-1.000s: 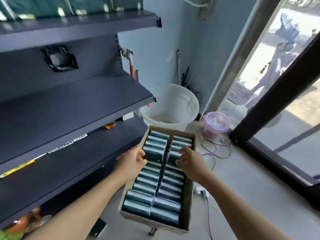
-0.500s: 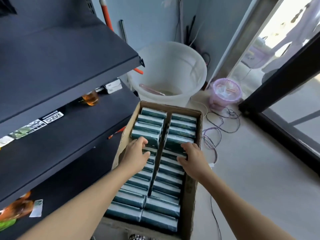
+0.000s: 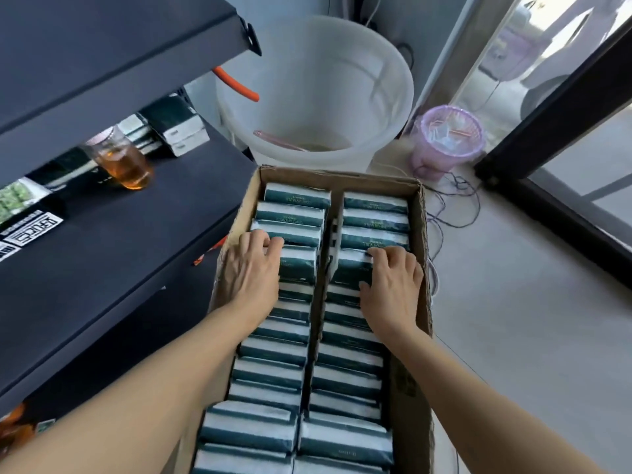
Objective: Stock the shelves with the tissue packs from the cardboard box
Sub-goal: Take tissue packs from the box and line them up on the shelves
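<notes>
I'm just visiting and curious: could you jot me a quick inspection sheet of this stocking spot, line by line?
Surface: dark shelf, bare at its front.
Job's things: cardboard box with two rows of tissue packs standing on edge.
Clutter: jar of amber liquid and small boxes on the shelf.
Hands: left hand and right hand, fingers curled over packs.
Cables: thin wires on the floor.
Surroundings: white bucket, purple basket, glass door.

Cardboard box (image 3: 419,268) cut off below (fingertips (image 3: 273,242) buried between packs)
</notes>
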